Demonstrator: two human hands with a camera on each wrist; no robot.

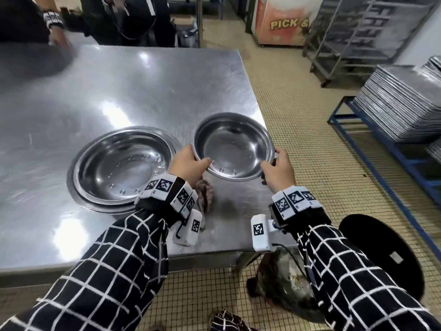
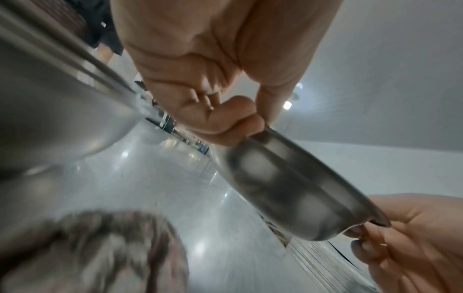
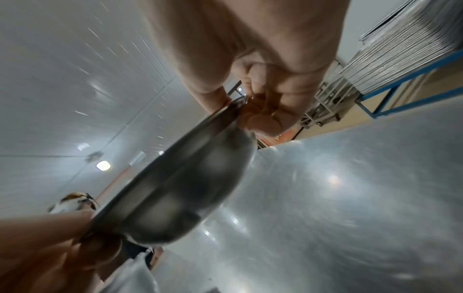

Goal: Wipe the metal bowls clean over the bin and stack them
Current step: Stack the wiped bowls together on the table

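Note:
A small metal bowl hangs just above the steel table near its right edge. My left hand pinches its left rim and my right hand pinches its right rim. The wrist views show the bowl's underside clear of the tabletop, with the left hand's fingers and the right hand's fingers curled on the rim. To the left, larger bowls sit nested on the table. A crumpled brownish cloth lies under my left wrist.
A bin with a dark bag stands on the floor below the table's right corner, beside a round black stool. Stacked metal trays fill a blue rack on the right. Another person stands at the table's far left.

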